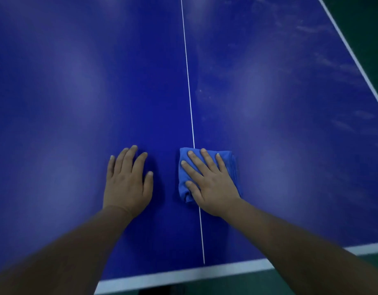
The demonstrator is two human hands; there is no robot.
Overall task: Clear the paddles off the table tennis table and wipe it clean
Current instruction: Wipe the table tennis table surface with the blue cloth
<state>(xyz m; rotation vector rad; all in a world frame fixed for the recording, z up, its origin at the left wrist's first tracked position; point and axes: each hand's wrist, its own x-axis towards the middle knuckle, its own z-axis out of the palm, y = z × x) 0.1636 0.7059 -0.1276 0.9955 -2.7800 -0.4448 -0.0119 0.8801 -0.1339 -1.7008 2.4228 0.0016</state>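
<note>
Head view, looking down over near end of glossy dark blue table tennis bench [77,103]. Thin white centre line [189,92] running from near edge away up the frame. Broad white border stripe [162,275] along near edge; second white stripe [354,54] down right-hand side. Dark green floor [371,28] beyond right stripe and below near edge.

Left hand [127,184] flat on bare blue surface, left of centre line, palm down. Fingers [128,158] straight and close together, thumb out toward centre line. Holding nothing.

Right hand [211,188] palm down on folded bright blue microfibre cloth [185,182]. Fingers [196,162] straight and spread, pressing cloth against bench, not curled round it. Cloth bunched into rough square, lying across centre line, most of it to the right of the line, a little left. Cloth edges showing past fingertips and along thumb side; remainder hidden under palm.

Both forearms bare, reaching in from bottom corners. Hands side by side, near each other, not touching.

Faint pale smears and streaks [311,28] on surface right of centre line, toward far right. Soft patches of reflected light across both halves. No paddles in view.
</note>
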